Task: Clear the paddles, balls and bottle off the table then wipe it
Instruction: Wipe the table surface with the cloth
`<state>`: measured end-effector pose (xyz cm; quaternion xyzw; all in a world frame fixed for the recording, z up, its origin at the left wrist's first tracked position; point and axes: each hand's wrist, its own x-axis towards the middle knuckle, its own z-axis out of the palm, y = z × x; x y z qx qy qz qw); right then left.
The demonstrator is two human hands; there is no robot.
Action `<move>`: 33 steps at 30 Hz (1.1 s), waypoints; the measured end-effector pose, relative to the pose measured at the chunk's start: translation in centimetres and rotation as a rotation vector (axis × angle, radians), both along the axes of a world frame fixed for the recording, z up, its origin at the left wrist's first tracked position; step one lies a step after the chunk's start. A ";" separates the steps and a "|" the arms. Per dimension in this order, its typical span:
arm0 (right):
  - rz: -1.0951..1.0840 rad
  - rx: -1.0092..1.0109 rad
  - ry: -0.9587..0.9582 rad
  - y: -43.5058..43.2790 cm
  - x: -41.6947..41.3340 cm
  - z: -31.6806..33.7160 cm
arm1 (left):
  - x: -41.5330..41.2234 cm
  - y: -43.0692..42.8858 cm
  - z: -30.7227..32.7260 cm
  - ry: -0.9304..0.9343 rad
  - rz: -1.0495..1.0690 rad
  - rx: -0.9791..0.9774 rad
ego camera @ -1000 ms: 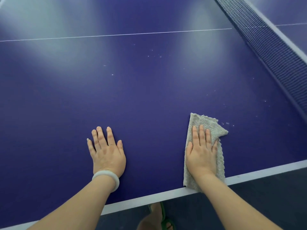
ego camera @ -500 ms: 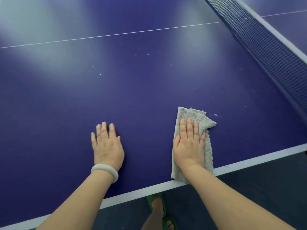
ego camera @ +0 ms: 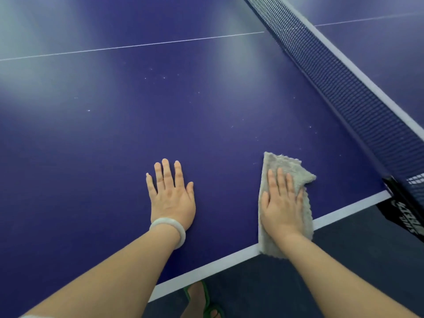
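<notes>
The right hand (ego camera: 283,204), lower right of centre in the frame, presses flat with straight fingers on a folded grey terry cloth (ego camera: 286,166) lying on the dark blue table-tennis table (ego camera: 160,115), its near end overhanging the white edge line. Left of it, the left hand (ego camera: 172,198), a pale bangle (ego camera: 168,229) on its wrist, rests flat with fingers spread on the bare surface. The dark mesh net (ego camera: 344,88) runs along the upper right.

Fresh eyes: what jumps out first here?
The right hand presses a grey cloth flat at the near edge of the blue table, the cloth overhanging the white line. The left hand lies flat beside it, a white bangle on the wrist. The dark net runs along the right; pale specks dot the surface ahead.
</notes>
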<state>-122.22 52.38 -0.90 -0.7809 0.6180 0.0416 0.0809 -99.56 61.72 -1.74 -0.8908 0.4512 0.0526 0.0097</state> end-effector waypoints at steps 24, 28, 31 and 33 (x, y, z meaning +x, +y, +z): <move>0.368 -0.047 -0.061 -1.1 6.0 -0.3 | -0.1 -0.1 0.5 0.007 0.017 0.015; 0.427 -0.032 -0.065 -1.0 -0.3 -0.4 | -0.1 -0.1 0.5 0.008 0.014 0.019; 0.051 -0.029 -0.016 -5.2 -2.8 -0.1 | -0.1 -0.2 0.6 0.015 0.006 0.028; -0.092 -0.041 -0.011 -6.5 -1.7 -0.1 | -0.1 -0.1 0.7 0.024 0.008 0.017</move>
